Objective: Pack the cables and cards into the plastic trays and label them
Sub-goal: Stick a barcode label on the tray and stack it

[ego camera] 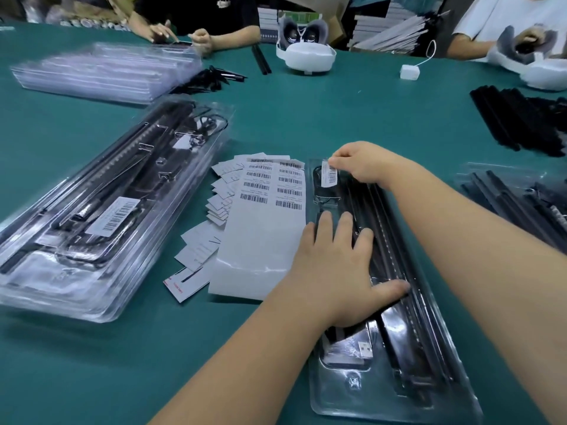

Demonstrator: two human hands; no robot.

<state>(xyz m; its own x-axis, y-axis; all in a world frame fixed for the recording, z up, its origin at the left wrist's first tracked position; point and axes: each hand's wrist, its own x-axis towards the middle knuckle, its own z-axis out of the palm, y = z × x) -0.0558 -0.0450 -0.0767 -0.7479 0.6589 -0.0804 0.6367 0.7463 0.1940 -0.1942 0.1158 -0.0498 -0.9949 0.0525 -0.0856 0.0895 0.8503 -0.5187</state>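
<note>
Head view, and the clear plastic tray (395, 302) lies lengthwise on the green table (352, 111), its near end close to the table's front edge, its far end reaching up beside the label sheet (267, 216). Left hand (337, 265) is flat on the tray's lid, fingers straight and spread, thumb out along the black rods inside, pressing it down. Right hand (365, 167) is up at the far end, thumb and fingertip pinching a small barcode label (329, 176), which hangs just over the tray's top corner, above a coiled black cable (322, 191). A USB plug (365, 349) shows through the lid near the left wrist. Just left of the tray, the label sheet overlaps a fan of white cards (211, 210). Further left, a stack of packed trays (107, 210), labelled on top. Open green table between them and beyond the right hand. Far left, a stack of empty trays (104, 72); right, loose black rods (521, 118). Across the table, a white headset (306, 53) and other people's hands.
</note>
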